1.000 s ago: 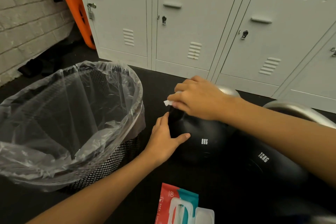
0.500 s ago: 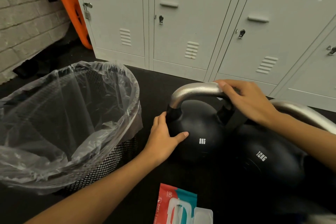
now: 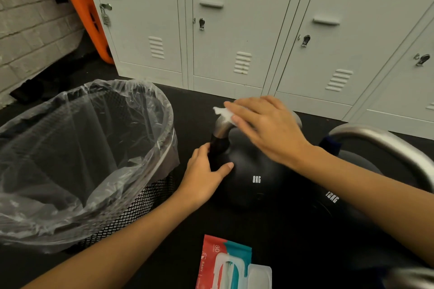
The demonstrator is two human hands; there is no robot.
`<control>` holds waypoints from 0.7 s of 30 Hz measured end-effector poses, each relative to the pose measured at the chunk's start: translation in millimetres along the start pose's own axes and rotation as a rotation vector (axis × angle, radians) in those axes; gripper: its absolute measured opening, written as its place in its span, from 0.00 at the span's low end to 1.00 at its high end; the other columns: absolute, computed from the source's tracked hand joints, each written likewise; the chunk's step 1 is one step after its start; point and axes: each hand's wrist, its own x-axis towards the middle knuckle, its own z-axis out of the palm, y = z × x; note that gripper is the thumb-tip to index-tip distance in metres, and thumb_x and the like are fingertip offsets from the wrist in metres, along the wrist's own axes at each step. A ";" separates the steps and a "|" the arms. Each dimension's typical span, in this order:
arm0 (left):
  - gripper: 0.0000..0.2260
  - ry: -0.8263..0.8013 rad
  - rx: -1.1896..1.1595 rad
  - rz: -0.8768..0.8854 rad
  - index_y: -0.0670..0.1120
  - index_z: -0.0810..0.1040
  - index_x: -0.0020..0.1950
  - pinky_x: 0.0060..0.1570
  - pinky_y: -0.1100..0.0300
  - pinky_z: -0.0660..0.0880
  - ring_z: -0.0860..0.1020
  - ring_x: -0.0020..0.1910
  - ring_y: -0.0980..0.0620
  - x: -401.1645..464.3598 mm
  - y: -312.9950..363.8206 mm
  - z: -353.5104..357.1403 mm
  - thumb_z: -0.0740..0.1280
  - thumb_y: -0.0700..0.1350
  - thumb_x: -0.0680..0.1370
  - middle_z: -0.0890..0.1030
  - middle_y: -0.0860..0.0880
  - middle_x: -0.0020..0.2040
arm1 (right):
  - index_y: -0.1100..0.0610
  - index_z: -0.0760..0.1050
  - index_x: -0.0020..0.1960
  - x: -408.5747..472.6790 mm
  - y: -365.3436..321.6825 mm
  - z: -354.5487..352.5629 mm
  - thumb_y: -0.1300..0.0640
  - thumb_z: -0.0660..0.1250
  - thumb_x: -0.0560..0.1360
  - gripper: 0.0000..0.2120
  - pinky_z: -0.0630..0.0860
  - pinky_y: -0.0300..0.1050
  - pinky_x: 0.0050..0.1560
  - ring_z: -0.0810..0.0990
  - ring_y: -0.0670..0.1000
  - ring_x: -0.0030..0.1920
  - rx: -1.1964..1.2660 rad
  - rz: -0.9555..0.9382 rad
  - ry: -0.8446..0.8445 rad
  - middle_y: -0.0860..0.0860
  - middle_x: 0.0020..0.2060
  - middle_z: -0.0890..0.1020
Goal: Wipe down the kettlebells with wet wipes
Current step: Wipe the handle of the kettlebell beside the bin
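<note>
A black 8KG kettlebell (image 3: 251, 171) with a steel handle stands on the dark floor in the middle. My right hand (image 3: 265, 129) lies over the top of its handle and presses a white wet wipe (image 3: 224, 114) against the handle's left bend. My left hand (image 3: 204, 176) rests on the bell's left side, thumb across the front. A larger 12KG kettlebell (image 3: 338, 202) stands just to the right, partly behind my right forearm.
A mesh waste bin (image 3: 131, 209) lined with a clear bag stands at the left, close to the 8KG bell. A red and teal wet-wipe pack (image 3: 225, 265) lies at the bottom with its lid flipped up. Grey lockers (image 3: 234, 30) line the back; a brick wall (image 3: 30, 30) is at the left.
My right hand slid with the wipe from the handle's left end to its right end, then back to the left bend. My left hand stayed on the bell.
</note>
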 end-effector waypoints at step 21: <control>0.31 -0.047 -0.028 -0.030 0.49 0.60 0.75 0.68 0.52 0.67 0.68 0.67 0.51 -5.0 6.0 0.5 0.69 0.50 0.76 0.65 0.52 0.69 | 0.55 0.72 0.69 -56.6 29.0 3.1 0.52 0.53 0.85 0.18 0.60 0.50 0.75 0.71 0.53 0.70 1.353 1.524 0.069 0.54 0.63 0.77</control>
